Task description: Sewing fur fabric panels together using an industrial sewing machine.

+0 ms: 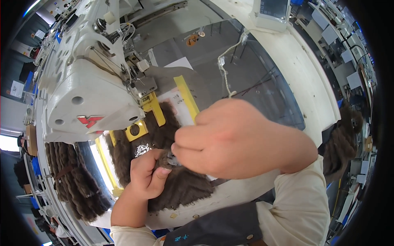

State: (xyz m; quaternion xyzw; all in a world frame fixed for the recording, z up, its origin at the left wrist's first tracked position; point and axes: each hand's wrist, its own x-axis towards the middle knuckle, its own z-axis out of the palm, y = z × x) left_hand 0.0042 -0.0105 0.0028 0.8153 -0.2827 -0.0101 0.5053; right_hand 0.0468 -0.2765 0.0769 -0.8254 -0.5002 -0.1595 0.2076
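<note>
A brown fur piece lies in front of the sewing machine, its near edge hanging over the white table rim. My left hand pinches a fold of it between thumb and fingers. Close beside that fold is my right hand, its fingers curled shut. Between the two hands shows a small greyish bit, too small to name. Whatever the right fingers hold is hidden behind the hand. Silvery, crinkled material rests on the fur just past my left hand.
The white sewing machine head stands at the left. Yellow-edged template parts lie over the fur beneath it. A clear plastic sheet carries a cord. More brown fur hangs at left; another bundle is at right.
</note>
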